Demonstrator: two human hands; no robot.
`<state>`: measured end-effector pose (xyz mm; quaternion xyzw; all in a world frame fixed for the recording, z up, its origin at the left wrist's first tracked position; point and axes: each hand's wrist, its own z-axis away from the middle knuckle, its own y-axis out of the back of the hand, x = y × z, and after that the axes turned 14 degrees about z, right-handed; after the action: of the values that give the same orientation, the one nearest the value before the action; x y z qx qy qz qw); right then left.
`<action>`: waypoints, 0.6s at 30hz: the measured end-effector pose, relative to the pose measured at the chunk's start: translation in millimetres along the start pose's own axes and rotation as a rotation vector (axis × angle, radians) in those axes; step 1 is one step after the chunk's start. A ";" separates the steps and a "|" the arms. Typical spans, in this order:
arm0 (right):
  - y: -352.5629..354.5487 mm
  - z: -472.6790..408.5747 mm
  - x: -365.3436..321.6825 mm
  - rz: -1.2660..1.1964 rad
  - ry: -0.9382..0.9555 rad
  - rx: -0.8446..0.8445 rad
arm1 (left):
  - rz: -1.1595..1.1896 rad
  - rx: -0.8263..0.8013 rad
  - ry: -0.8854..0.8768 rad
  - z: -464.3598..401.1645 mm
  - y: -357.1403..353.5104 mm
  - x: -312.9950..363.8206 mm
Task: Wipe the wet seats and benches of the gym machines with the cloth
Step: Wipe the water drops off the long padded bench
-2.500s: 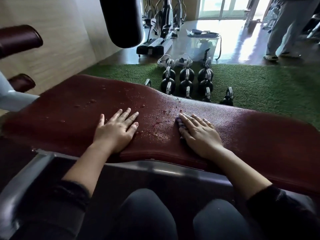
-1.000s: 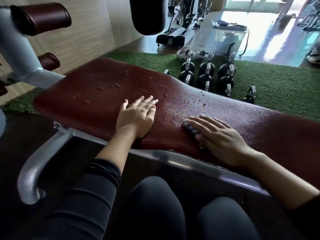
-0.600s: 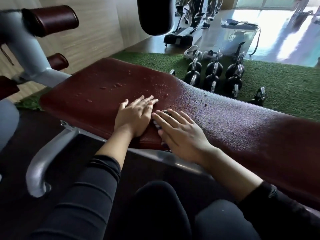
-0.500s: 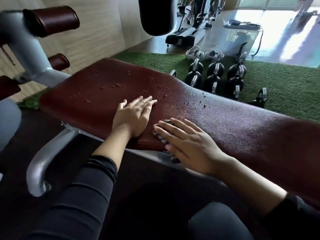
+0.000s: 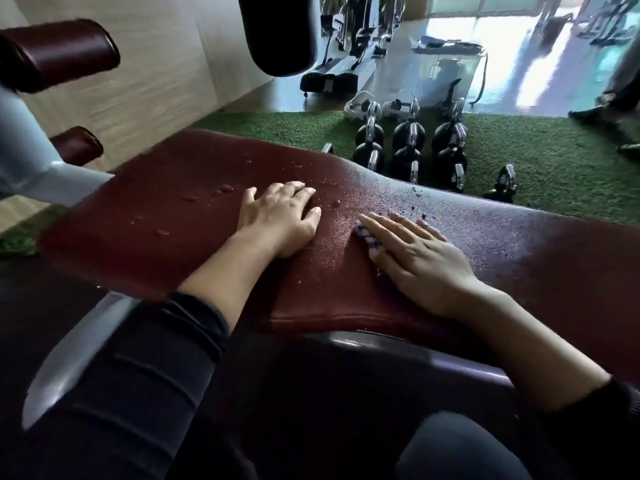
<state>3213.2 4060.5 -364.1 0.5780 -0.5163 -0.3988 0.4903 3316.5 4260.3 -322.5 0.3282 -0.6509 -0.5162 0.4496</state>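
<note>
Flat and spread, the right hand (image 5: 420, 258) makes no closed grip: its straight fingers press the cloth (image 5: 367, 240) down onto the bench (image 5: 519, 258), and only a pale, patterned strip of cloth shows along the hand's left edge. The rest lies hidden under the palm, so its full shape cannot be told. The left hand (image 5: 280, 220) rests open on the bench just beside it, fingers relaxed, holding nothing, probably as a brace.

The cloth looks thin, soft and light; it should bunch or slide out if pushed by one corner, so a broad palm over its middle is the sensible hold. The visible strip runs roughly along the fingers, pointing away from the person and a little left.

The bench is a padded red surface, long axis left to right across the view. Its textured cover is likely slick where wet. Drops (image 5: 227, 188) stand on the left part beyond the left hand, and finer beads (image 5: 414, 206) lie just ahead of the right fingertips, so that ground seems yet to be wiped.
</note>
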 end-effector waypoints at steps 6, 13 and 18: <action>-0.5 -19.8 -16.2 0.018 -0.201 -0.031 | 0.069 -0.132 -0.070 -48.8 -8.0 -23.6; 0.9 -35.7 -23.5 0.026 -0.336 -0.106 | 0.114 -0.127 -0.130 -47.1 -14.0 -28.8; 9.5 -39.5 -16.1 0.021 -0.266 -0.195 | 0.112 -0.127 -0.139 -47.7 -15.2 -28.9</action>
<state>3247.1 4082.7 -347.6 0.4644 -0.5416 -0.5148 0.4754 3371.1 4264.2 -341.3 0.2253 -0.6639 -0.5520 0.4514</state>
